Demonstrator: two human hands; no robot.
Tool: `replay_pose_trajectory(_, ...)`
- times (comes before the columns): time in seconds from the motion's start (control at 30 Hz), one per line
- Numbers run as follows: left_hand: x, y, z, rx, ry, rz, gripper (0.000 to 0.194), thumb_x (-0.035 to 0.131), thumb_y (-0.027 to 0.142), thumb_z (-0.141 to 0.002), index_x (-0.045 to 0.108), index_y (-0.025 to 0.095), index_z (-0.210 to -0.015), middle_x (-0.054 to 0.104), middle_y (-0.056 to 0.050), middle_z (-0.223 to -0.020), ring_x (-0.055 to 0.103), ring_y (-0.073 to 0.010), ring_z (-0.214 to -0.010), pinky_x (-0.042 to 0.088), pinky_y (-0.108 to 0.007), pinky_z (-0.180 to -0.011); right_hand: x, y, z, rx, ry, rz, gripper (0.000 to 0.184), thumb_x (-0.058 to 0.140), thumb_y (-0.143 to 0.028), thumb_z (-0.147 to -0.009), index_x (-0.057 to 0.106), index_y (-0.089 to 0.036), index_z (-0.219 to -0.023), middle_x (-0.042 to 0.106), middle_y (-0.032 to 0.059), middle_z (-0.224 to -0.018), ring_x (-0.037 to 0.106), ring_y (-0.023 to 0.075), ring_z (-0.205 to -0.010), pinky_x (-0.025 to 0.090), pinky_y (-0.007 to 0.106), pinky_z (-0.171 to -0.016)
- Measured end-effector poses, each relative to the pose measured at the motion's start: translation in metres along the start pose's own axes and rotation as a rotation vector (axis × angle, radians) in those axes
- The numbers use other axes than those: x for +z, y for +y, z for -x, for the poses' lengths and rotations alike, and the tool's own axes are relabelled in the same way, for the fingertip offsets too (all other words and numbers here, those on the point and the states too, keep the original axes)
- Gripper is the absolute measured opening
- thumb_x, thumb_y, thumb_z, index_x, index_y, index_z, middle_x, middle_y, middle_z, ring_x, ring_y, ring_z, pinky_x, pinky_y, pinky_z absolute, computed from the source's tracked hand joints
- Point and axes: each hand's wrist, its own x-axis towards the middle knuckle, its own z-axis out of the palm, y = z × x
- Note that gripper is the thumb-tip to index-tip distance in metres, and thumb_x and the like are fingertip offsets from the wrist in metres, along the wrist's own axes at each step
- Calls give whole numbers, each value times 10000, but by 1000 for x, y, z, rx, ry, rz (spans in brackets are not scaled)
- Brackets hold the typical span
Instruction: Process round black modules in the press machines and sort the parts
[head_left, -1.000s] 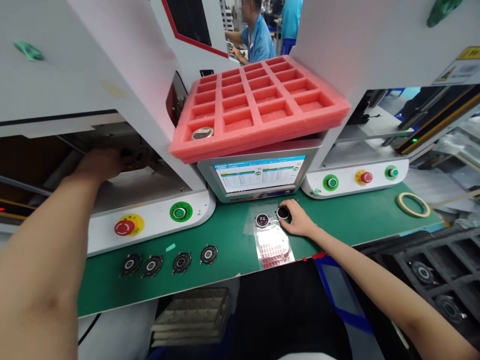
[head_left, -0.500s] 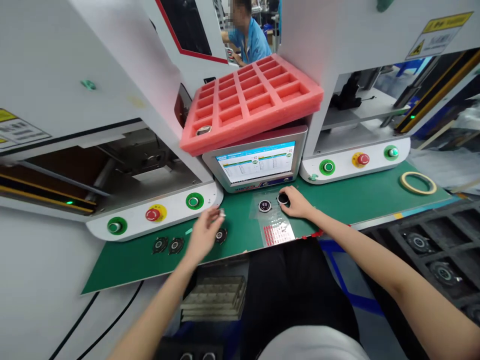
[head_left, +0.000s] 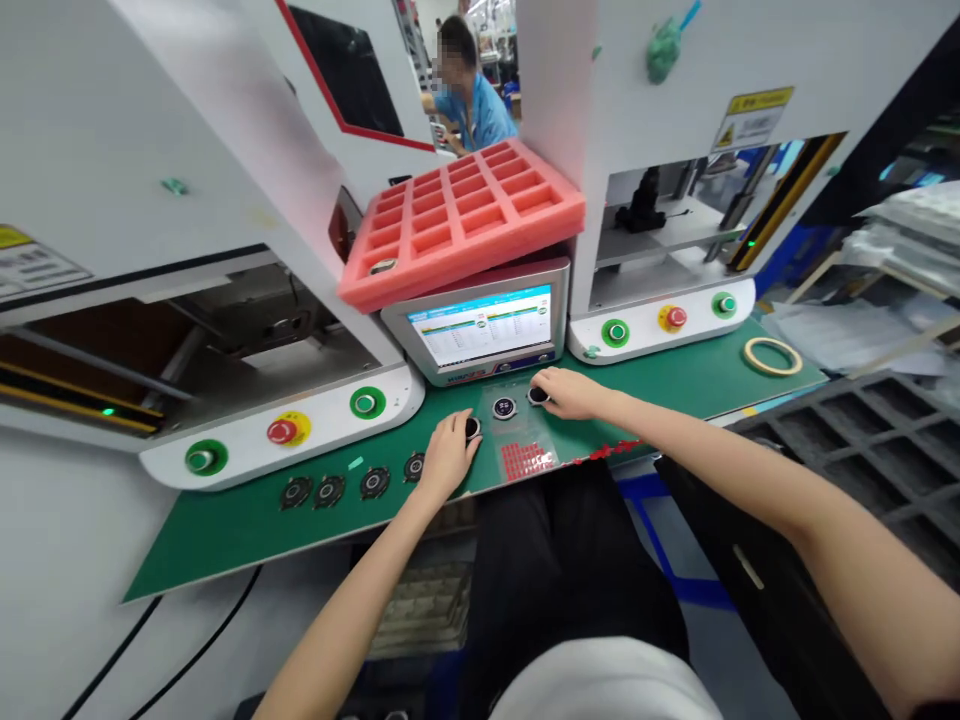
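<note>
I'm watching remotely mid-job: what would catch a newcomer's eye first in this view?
The pink foam tray stands out most, lying tilted on top of the touchscreen monitor at the centre. Below it, the left hand and right hand are at round black parts on the green bench mat. Further left, a red emergency stop button sits on the machine's white front panel.

Round parts (head_left: 504, 408) on mat (head_left: 225, 540) before monitor (head_left: 480, 325), foam tray (head_left: 457, 225) atop it.
</note>
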Motion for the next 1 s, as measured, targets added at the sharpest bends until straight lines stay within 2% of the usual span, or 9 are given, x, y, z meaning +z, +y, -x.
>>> replay_pose_trajectory(0.1, -9, -8, 13, -38, 41, -41, 382, 547, 311, -886, 521, 164, -1238, 582, -175, -1264, 543, -335, -1189, 443, -473, -1004, -17, -8, 20, -57, -39, 12, 233, 596, -138, -811, 586, -172, -1042, 660, 129, -1035, 632, 267, -922, 459, 362, -781)
replay_pose_trajectory(0.27, -23, -31, 43, -89, 44, -94, 239, 546, 292, -880, 610, 190, -1087, 661, -124, -1122, 589, -305, -1102, 435, -447, -993, -23, -24, 52, -167, -70, 17, 140, 549, -182, -845, 579, -202, -980, 672, 104, -922, 642, 264, -805, 415, 341, -687)
replay_pose_trajectory(0.37, -24, -42, 54, -98, 44, -106, 191, 506, 269, -900, 634, 196, -1021, 672, -115, -1097, 602, -286, -1069, 438, -430, -979, -19, -40, 56, -239, -101, 35, 60, 534, -164, -852, 566, -209, -876, 663, 85, -830, 621, 235, -715, 382, 327, -653)
replay_pose_trajectory(0.53, -25, -56, 56, -128, 80, -103, 208, 457, 245, -913, 631, 189, -1015, 668, -126, -1076, 612, -279, -1036, 460, -417, -933, -20, -63, 51, -303, -131, 66, 101, 478, -184, -905, 543, -208, -831, 646, 76, -791, 584, 199, -665, 356, 315, -645)
replay_pose_trajectory(0.77, -25, -74, 59, -80, 138, -67, 215, 444, 286, -915, 626, 208, -998, 676, -109, -1047, 616, -260, -1031, 485, -384, -923, -43, -69, 63, -276, -171, 146, 40, 536, -222, -880, 566, -204, -859, 659, 67, -775, 599, 206, -694, 345, 308, -627)
replay_pose_trajectory(1.0, -25, -76, 58, -31, 230, -56, 213, 444, 316, -898, 624, 216, -950, 691, -123, -979, 644, -293, -954, 516, -432, -879, -61, -49, 86, -153, -195, 204, 88, 578, -261, -842, 614, -189, -879, 685, 73, -786, 617, 195, -703, 370, 292, -617)
